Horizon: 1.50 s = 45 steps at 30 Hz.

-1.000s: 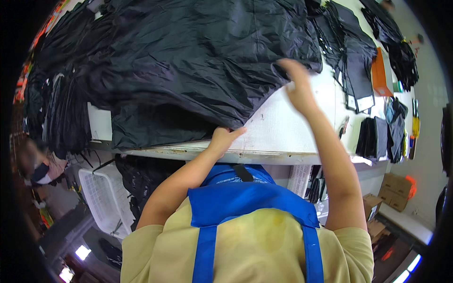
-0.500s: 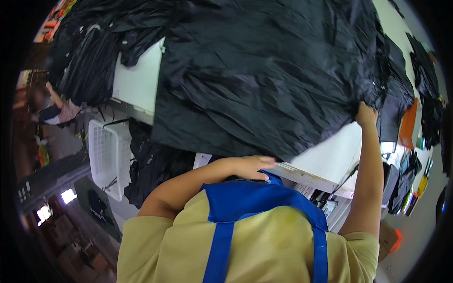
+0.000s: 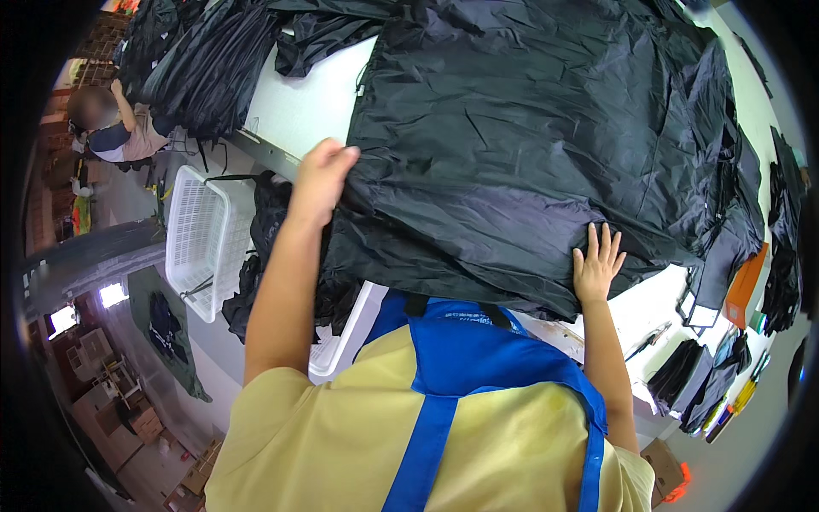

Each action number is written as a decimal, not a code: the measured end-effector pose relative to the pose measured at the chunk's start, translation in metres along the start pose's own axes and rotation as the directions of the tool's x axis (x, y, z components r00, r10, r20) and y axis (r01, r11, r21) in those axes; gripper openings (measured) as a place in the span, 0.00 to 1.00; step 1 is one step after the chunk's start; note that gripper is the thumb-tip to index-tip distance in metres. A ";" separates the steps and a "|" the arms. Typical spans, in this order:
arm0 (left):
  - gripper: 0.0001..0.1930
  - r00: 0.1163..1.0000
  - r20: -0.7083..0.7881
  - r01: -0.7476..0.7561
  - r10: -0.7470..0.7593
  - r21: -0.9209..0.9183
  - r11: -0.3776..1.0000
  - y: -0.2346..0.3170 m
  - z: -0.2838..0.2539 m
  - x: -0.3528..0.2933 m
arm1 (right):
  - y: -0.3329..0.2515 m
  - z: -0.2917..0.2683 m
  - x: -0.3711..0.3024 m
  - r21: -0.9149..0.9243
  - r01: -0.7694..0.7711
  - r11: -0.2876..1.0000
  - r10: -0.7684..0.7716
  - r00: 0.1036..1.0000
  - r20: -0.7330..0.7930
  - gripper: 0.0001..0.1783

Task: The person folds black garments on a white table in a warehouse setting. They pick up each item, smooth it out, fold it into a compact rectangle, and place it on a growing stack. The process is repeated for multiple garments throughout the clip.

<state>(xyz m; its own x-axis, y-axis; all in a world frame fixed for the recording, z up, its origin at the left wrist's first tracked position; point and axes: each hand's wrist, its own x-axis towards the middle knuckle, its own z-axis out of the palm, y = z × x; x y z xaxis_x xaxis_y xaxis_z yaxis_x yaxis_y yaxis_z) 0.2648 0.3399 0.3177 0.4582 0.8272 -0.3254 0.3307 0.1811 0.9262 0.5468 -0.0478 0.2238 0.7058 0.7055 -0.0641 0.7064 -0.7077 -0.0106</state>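
Left hand curls at black cloth, grip unclear; right hand lies flat. Nine o'clock's white basket shows bare mesh.

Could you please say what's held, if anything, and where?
The left hand seems to hold the black fabric by its left edge; the right hand lies flat.

A white tabletop shows bare in the upper left of the frame, its edge slanting down toward the middle. A plain, pale grey wall fills the right side, bending with the round rim of the view. At lower left, two patches of glaring white light stand out against the dim surroundings, too bright to tell whether they are windows; beneath them sit brown cardboard boxes, with light grey floor to their right
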 end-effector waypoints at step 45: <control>0.19 0.926 0.331 0.305 -0.181 -0.373 0.876 -0.087 -0.046 -0.123 | 0.005 -0.012 -0.063 0.051 0.080 0.995 -0.088 0.983 0.164 0.33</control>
<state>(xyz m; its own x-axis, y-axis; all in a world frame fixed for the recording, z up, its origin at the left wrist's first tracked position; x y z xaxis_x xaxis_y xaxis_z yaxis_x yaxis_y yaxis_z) 0.1420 0.2470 0.2863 0.6376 0.5570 -0.5321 0.1215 0.6094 0.7835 0.5066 -0.0952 0.2397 0.6229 0.7489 -0.2259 0.7572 -0.6498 -0.0666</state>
